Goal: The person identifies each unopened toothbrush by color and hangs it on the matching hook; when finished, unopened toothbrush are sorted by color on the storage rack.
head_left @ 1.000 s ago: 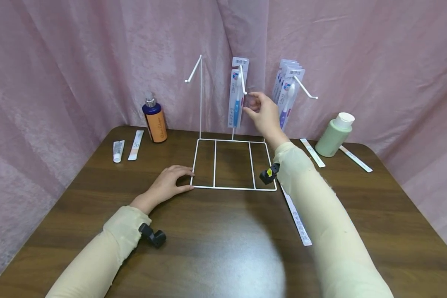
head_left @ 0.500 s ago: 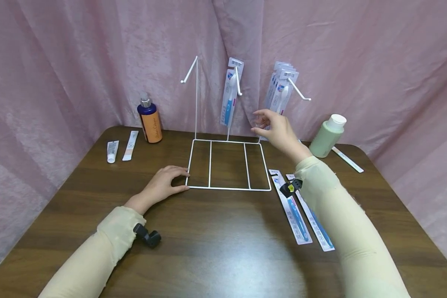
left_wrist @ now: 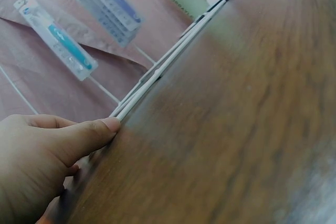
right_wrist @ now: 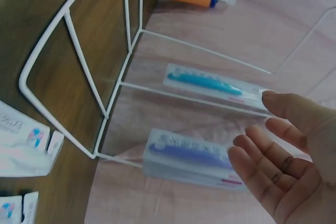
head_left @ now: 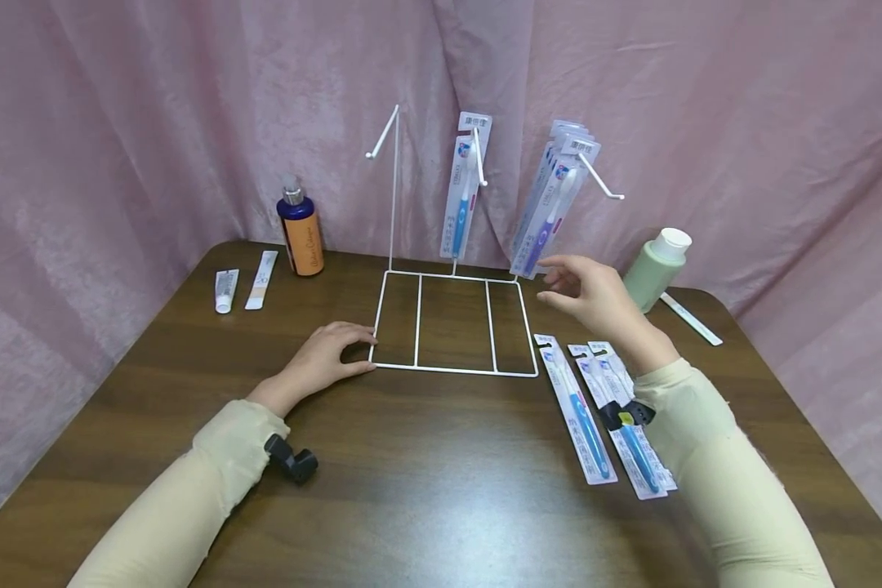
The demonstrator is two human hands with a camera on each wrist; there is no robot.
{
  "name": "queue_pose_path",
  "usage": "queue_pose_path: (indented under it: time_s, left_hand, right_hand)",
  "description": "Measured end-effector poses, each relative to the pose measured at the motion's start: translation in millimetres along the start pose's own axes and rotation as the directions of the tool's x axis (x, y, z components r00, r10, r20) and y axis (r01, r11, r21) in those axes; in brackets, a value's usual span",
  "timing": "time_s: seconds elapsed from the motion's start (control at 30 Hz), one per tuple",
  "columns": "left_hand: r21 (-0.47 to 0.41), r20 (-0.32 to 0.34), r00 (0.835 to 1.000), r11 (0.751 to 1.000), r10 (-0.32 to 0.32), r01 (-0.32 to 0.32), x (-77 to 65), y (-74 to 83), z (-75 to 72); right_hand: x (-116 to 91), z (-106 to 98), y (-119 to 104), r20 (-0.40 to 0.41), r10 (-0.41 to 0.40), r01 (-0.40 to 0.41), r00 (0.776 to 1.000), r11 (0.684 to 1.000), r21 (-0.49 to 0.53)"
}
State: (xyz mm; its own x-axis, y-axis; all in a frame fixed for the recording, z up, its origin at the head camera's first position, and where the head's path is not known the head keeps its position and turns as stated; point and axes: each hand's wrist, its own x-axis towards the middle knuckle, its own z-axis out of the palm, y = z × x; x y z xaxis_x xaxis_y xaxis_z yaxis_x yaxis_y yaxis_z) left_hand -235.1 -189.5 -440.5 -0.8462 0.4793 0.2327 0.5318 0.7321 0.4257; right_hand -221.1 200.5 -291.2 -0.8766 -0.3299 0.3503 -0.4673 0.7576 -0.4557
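Note:
My left hand [head_left: 326,359] holds the front left corner of a white wire display rack [head_left: 456,372], its thumb on the corner in the left wrist view. Free of any object, my right hand [head_left: 595,296] hovers above the table with fingers loosely bent. Just beyond its fingertips hangs a stack of packaged toothbrushes [head_left: 559,192], a purple one foremost, on the rack's right hook. A packaged blue toothbrush [head_left: 465,196] hangs from the middle hook. The left hook [head_left: 382,135] carries nothing. Beneath the right forearm lie several packaged blue toothbrushes [head_left: 577,416], partly covered by the wrist camera.
An orange and blue bottle [head_left: 301,233], a small tube [head_left: 225,291] and a flat sachet [head_left: 261,280] are at the back left. At the back right stands a green bottle [head_left: 656,269], with a slim white packet [head_left: 691,318] beside it. A pink curtain [head_left: 191,122] hangs behind.
My right hand has moved down and to the right, away from the middle hook. The packaged toothbrushes on the table have come into fuller view. The left hand stays at the rack's corner.

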Motion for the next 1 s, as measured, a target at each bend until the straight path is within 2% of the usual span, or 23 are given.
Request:
queue_pose_path:
  time_s: [0.2, 0.5, 0.77, 1.0]
  left_hand:
    - [0.002, 0.008, 1.0, 1.0, 0.004, -0.004, 1.7, 0.1, -0.1]
    - [-0.007, -0.004, 1.0, 1.0, 0.003, -0.003, 0.2, -0.2, -0.5]
    - [-0.007, 0.003, 1.0, 1.0, -0.004, 0.004, 0.7, 0.1, -0.7]
    - [-0.007, 0.007, 1.0, 1.0, -0.01, 0.01, 0.8, 0.6, -0.5]
  right_hand:
    - [-33, -12, 6, 0.033, 0.056, -0.055, 0.998, 0.998, -0.033]
    - [-69, -23, 27, 0.021, 0.057, -0.054, 0.998, 0.989, -0.135]
    - [-100, -29, 53, 0.064, 0.16, -0.15, 0.985, 0.979, -0.136]
    - [-119, -25, 75, 0.103, 0.236, -0.214, 0.966, 0.959, -0.185]
